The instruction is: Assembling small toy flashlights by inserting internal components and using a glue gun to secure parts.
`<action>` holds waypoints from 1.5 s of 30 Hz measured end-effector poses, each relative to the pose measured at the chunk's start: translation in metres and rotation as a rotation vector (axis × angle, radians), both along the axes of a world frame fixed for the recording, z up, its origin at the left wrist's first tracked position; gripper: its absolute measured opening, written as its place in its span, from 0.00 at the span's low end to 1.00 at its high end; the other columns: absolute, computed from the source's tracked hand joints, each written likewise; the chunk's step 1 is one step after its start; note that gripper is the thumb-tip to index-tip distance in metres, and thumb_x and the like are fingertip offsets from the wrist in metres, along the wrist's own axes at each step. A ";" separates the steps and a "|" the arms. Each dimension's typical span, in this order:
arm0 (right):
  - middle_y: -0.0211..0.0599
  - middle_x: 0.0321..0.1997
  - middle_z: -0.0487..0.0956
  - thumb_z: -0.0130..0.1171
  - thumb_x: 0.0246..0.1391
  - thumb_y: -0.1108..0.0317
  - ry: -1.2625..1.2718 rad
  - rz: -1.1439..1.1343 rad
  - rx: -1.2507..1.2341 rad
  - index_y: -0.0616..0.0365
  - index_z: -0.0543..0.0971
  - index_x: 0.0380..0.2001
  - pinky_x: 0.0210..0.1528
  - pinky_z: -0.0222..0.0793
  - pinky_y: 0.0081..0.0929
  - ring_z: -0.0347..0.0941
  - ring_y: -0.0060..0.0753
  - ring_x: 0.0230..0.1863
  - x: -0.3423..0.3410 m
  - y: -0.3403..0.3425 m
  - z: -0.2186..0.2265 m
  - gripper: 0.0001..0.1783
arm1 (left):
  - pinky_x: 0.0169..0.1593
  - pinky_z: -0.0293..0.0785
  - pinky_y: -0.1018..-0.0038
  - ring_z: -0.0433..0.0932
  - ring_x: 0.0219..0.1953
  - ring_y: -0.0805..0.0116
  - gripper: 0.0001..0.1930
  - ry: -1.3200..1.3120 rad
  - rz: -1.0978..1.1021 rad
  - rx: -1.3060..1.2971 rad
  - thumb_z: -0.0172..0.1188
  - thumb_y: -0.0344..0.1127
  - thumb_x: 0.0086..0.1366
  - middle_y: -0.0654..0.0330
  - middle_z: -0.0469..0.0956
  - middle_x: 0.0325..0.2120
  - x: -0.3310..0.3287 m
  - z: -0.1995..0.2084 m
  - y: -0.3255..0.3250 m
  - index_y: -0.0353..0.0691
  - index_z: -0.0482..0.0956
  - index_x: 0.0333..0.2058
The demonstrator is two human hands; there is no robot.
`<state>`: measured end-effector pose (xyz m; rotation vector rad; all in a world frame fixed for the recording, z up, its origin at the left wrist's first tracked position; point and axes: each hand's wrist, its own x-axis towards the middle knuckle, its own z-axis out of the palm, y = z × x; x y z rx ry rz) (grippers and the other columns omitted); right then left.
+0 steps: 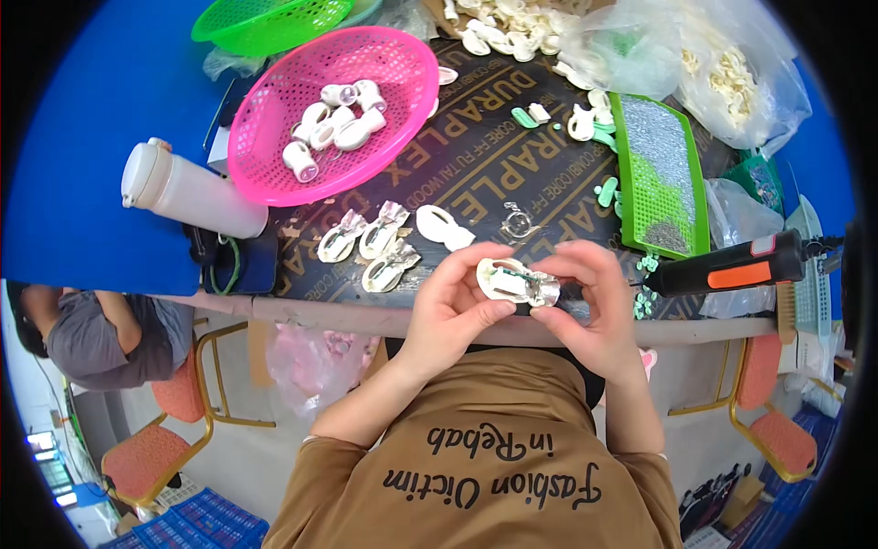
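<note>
Fingers of the left hand (450,297) are closed on the white oval part (505,280); the right hand (593,306) curves loosely about its silver end, thumb and forefinger parted, contact impossible to tell. The part is above the table's near edge (315,311). Rightward room narrows at the black-and-orange tool (732,268); leftward lie three foil-ended pieces (389,267). Beyond, dark tabletop (476,137) stretches between the pink basket's rim (274,197) and green tray (700,183).
</note>
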<state>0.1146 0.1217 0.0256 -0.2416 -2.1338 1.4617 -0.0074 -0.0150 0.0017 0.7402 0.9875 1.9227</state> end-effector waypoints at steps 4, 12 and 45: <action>0.39 0.40 0.75 0.55 0.46 0.77 -0.107 0.159 -0.108 0.62 0.66 0.47 0.41 0.66 0.23 0.71 0.29 0.36 -0.016 0.002 -0.002 0.22 | 0.50 0.69 0.74 0.72 0.46 0.69 0.26 0.033 0.066 -0.035 0.57 0.15 0.49 0.56 0.71 0.43 -0.002 -0.013 -0.030 0.33 0.66 0.49; 0.41 0.37 0.71 0.58 0.43 0.69 -0.331 0.203 0.894 0.60 0.69 0.40 0.37 0.67 0.32 0.68 0.43 0.38 -0.092 -0.015 -0.017 0.18 | 0.52 0.69 0.66 0.73 0.48 0.60 0.27 -0.048 -0.071 0.018 0.62 0.24 0.51 0.47 0.72 0.45 -0.012 -0.023 -0.055 0.31 0.64 0.51; 0.39 0.46 0.67 0.62 0.37 0.74 -0.340 -0.049 0.607 0.58 0.72 0.39 0.46 0.62 0.34 0.64 0.44 0.46 0.019 0.026 -0.007 0.21 | 0.52 0.69 0.70 0.71 0.48 0.64 0.28 0.066 0.272 0.102 0.64 0.17 0.45 0.47 0.69 0.48 -0.007 -0.006 -0.004 0.32 0.66 0.48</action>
